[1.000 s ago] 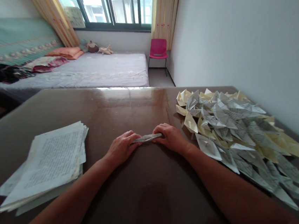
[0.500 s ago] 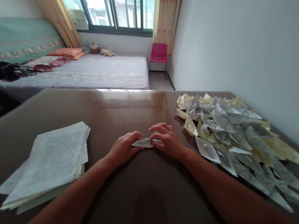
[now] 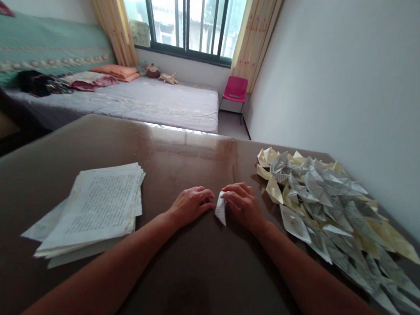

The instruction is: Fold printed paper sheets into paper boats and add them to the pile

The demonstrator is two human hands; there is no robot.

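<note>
A small folded piece of printed paper [image 3: 221,209] stands near the middle of the brown table, one pointed end toward me. My right hand [image 3: 242,204] grips it from the right, fingers over its upper edge. Just to its left is my left hand [image 3: 193,205], fingers bent and slightly apart, with a narrow gap to the paper and nothing visible in it. Part of the paper is hidden by my right fingers.
On the left lies a stack of printed sheets [image 3: 98,198]. A large pile of folded paper boats [image 3: 325,198], white and yellowish, covers the table's right side beside the wall [image 3: 351,82]. Beyond the table [image 3: 179,164] are a bed [image 3: 156,100] and a pink chair [image 3: 235,89].
The folded paper has turned from lying crosswise to pointing toward me. My left hand has come off it, while my right hand keeps hold. The camera view has swung left and tilted.
</note>
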